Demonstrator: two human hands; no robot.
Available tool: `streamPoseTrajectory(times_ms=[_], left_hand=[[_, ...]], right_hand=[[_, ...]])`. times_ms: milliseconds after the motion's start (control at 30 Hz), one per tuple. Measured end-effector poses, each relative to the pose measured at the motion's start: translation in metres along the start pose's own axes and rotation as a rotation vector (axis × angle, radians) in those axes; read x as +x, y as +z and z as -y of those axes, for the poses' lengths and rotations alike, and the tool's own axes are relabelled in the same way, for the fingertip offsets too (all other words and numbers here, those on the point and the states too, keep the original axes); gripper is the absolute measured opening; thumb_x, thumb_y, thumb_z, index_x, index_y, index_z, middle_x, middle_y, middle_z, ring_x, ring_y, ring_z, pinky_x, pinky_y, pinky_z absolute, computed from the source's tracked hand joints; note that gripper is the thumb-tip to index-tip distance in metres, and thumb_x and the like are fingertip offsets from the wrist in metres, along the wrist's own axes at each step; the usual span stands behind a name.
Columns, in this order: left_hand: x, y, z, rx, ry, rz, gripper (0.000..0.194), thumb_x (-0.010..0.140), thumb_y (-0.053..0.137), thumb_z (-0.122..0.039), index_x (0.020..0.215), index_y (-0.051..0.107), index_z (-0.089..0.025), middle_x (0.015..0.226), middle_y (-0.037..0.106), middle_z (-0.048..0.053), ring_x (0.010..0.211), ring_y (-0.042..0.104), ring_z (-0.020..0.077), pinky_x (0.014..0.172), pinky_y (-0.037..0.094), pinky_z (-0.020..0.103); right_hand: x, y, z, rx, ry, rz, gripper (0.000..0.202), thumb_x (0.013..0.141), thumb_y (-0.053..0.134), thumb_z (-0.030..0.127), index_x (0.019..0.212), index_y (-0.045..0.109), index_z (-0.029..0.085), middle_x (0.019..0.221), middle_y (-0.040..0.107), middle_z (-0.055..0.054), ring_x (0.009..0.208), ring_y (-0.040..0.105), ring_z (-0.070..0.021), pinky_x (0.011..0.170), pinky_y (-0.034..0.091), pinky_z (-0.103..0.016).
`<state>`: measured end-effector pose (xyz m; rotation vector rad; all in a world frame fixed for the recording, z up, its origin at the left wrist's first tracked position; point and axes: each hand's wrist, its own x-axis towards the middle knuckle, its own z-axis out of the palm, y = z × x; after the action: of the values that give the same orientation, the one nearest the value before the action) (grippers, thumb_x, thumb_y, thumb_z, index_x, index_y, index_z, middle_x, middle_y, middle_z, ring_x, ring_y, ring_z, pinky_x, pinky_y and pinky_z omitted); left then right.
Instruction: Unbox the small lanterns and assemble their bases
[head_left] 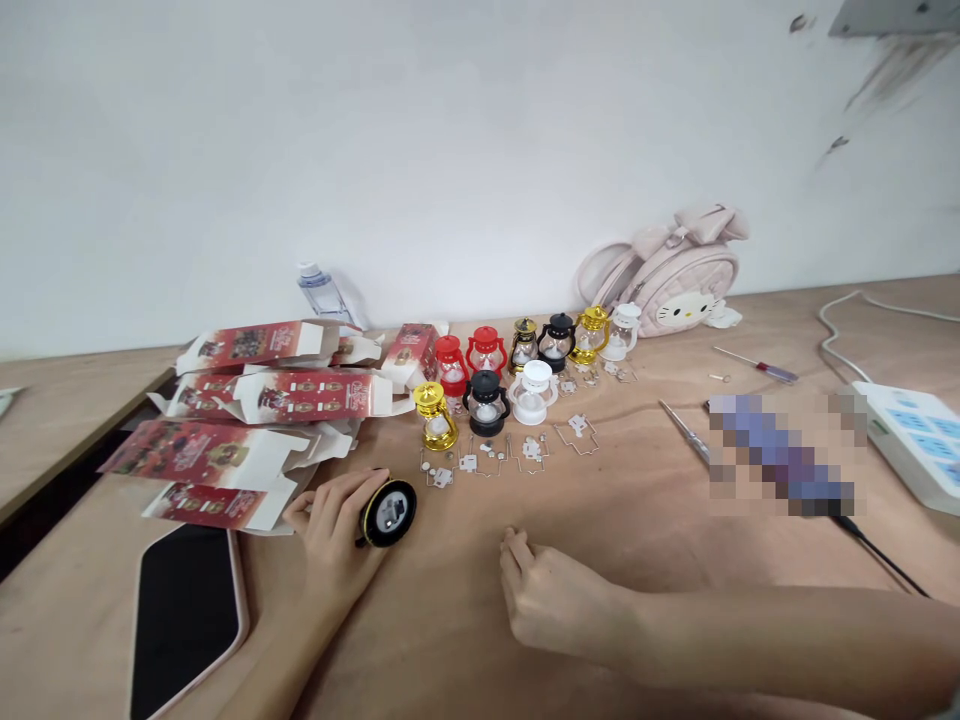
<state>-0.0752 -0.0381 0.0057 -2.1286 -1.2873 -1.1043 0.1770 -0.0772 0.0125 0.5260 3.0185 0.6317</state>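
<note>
My left hand (337,520) is wrapped round a small black-and-gold lantern (388,514), tilted so that its round underside with a pale centre faces me. My right hand (536,590) hangs low over the table to the right of it, fingers curled together; whatever they pinch, if anything, is hidden. Beyond my hands stand several mini lanterns, among them a gold one (436,415), a black one (487,402), a white one (533,392) and a red one (451,365). Bent wires and small metal parts (531,452) lie in front of them.
Opened red boxes (307,394) are piled at left, beside a phone (187,610). A water bottle (322,292) and a pink bag (675,285) stand near the wall. On the right are a screwdriver (772,371), tweezers (684,430), a blurred-out object (780,450) and a power strip (911,440).
</note>
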Motion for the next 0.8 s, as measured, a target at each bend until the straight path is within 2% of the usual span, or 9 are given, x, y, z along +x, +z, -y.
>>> streamPoseTrajectory(times_ms=[67,167,233,333,433,667,800], left_hand=[[-0.001,0.001,0.0,0.001,-0.002,-0.005,0.026,0.083,0.056,-0.019,0.109,0.054,-0.02,0.095,0.066,0.009,0.087,0.061,0.0242,0.078,0.031,0.038],[-0.001,0.001,0.001,0.003,-0.01,0.005,0.025,0.084,0.055,-0.02,0.109,0.055,-0.02,0.096,0.066,0.009,0.088,0.061,0.024,0.078,0.03,0.038],[-0.001,0.001,0.001,0.001,-0.007,0.013,0.025,0.084,0.055,-0.02,0.109,0.055,-0.02,0.095,0.066,0.009,0.088,0.061,0.0239,0.078,0.03,0.039],[-0.001,0.001,0.002,0.006,-0.006,0.019,0.025,0.083,0.055,-0.019,0.108,0.055,-0.02,0.094,0.067,0.008,0.087,0.061,0.0234,0.078,0.03,0.038],[0.0,0.001,0.002,0.008,-0.006,0.031,0.024,0.083,0.055,-0.019,0.108,0.055,-0.02,0.094,0.067,0.008,0.087,0.061,0.0235,0.077,0.03,0.038],[0.001,0.0,0.0,0.018,-0.006,0.033,0.025,0.083,0.054,-0.02,0.108,0.054,-0.02,0.094,0.066,0.008,0.087,0.061,0.0236,0.077,0.031,0.037],[0.002,-0.001,0.0,0.011,0.002,0.045,0.026,0.084,0.053,-0.021,0.11,0.053,-0.021,0.094,0.066,0.008,0.086,0.061,0.0231,0.077,0.031,0.037]], right_hand=[[0.001,0.0,0.006,-0.004,0.054,-0.014,0.023,0.076,0.051,0.008,0.093,0.064,0.0,0.09,0.068,-0.029,0.079,0.067,-0.0327,0.048,0.05,-0.035],[0.002,-0.003,0.012,0.038,0.121,-0.014,0.031,0.082,0.048,0.012,0.11,0.056,0.002,0.098,0.066,-0.03,0.08,0.069,-0.0328,0.048,0.052,-0.035],[0.002,-0.005,0.014,0.055,0.127,-0.005,0.028,0.08,0.049,0.012,0.106,0.058,0.004,0.1,0.066,-0.03,0.081,0.069,-0.0352,0.044,0.051,-0.035],[0.001,-0.005,0.015,0.05,0.082,-0.024,0.023,0.073,0.053,0.007,0.092,0.064,-0.001,0.094,0.066,-0.031,0.08,0.068,-0.0381,0.038,0.05,-0.033],[0.002,-0.004,0.017,0.054,0.053,-0.053,0.024,0.069,0.052,0.004,0.087,0.066,-0.004,0.091,0.066,-0.033,0.079,0.068,-0.0381,0.035,0.049,-0.031],[0.003,-0.006,0.013,0.056,0.053,-0.03,0.025,0.066,0.053,0.002,0.086,0.068,-0.001,0.088,0.068,-0.03,0.079,0.068,-0.0359,0.035,0.047,-0.03],[0.005,-0.013,0.004,0.137,0.038,0.068,0.02,0.064,0.058,0.001,0.082,0.067,0.002,0.085,0.068,-0.025,0.073,0.067,-0.0297,0.043,0.05,-0.031]])
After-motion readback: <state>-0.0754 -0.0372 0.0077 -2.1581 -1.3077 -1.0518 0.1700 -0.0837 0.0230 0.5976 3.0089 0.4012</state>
